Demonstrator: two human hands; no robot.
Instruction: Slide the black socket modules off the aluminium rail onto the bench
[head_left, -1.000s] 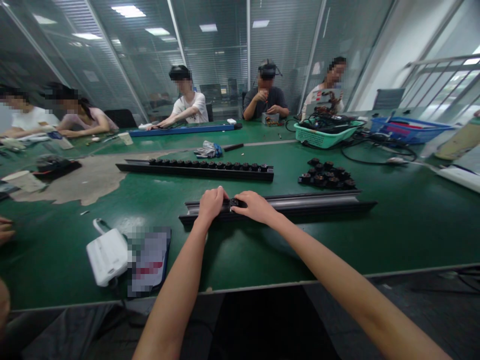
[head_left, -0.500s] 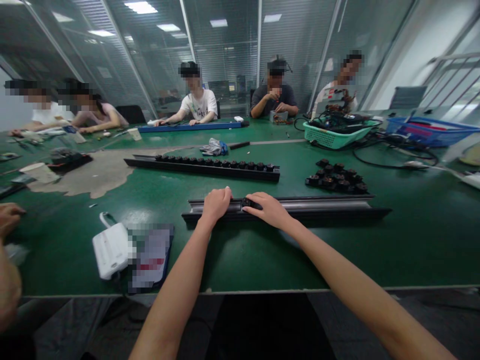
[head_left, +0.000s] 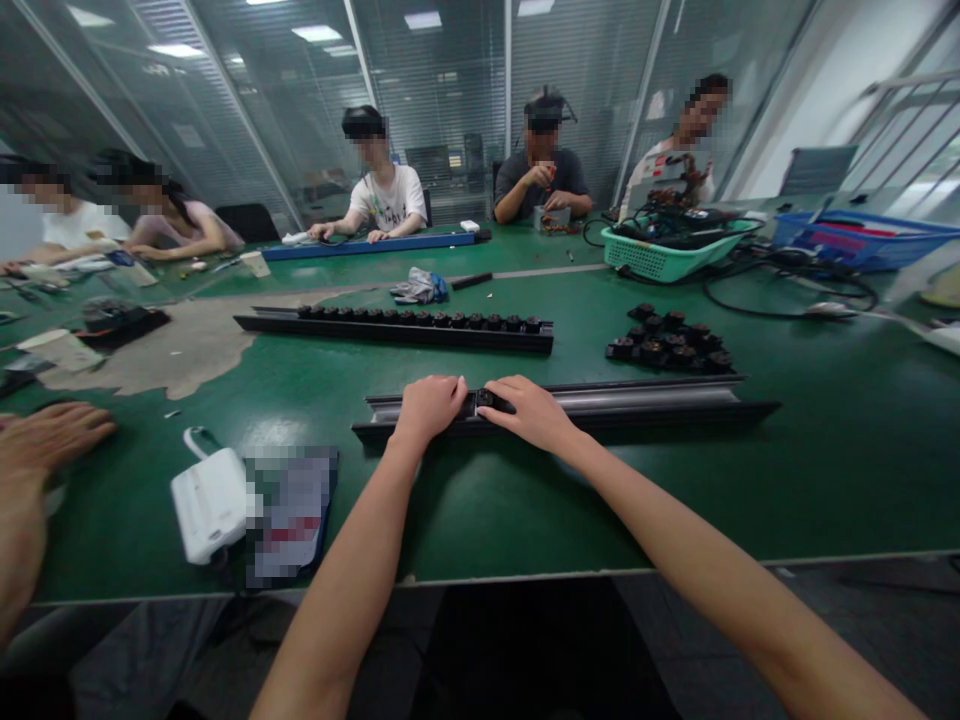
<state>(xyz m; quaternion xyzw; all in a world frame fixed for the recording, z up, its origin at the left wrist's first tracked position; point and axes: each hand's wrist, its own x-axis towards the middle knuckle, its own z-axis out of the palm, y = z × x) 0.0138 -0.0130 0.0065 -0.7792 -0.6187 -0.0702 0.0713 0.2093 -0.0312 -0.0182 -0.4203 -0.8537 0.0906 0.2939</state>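
The block [head_left: 484, 397] sits in the channel of the near rail [head_left: 649, 402], toward its left end and between the wearer's two hands. At the far left, another person's hand [head_left: 56, 432] lies palm down on the green table [head_left: 825, 480], fingers pointing right. Next come a white box [head_left: 214, 505] and, just beside it, a phone [head_left: 296, 510]. Behind, the far rail [head_left: 397, 335] carries a row of blocks. The left hand [head_left: 433, 405] is palm down over the near rail, its forearm rising from the bottom edge and leaning right; its fingers are bunched, but I cannot tell what they close on. The right hand [head_left: 529, 412] reaches in from the right, its forearm slanting up from the lower right corner, wrist low and nearly straight; thumb on the near side and fingers on the far side hold the block in a narrow pinch. Right of it, the rail's channel runs on bare, with a pile of blocks [head_left: 667, 343] behind it.
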